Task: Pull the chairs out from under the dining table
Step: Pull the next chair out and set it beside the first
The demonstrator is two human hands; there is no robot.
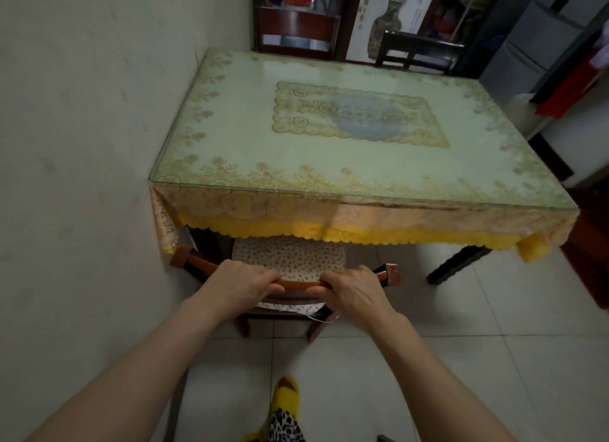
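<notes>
A small tiled dining corner, with the bench (346, 138) pushed against the pale wall (82, 112) and covered by a gold-patterned cloth under glass.

The fingers (275, 285) of the left hand (245, 282) curl closed over the top rail of the near chair (290, 283), and the right hand (354, 286) is wrapped around the same rail just beside it, a short stretch of bare wood showing between the two. Both grips sit near the middle of the rail, probably so that the pull comes straight back and the chair does not swing into the wall.

The rail runs crosswise through both palms, the knuckles on top and the fingertips tucked under its far side. The chair's cushion (290, 255) lies beyond the fingers, its far part under the bench's yellow fringe (362, 234), so the seat is only partly out from the bench. A yellow slipper (286, 392) stands on the floor (428, 326) behind the chair.

At the far end of the bench two more chairs stand, a reddish chair (296, 33) and a dark chair (418, 51).
</notes>
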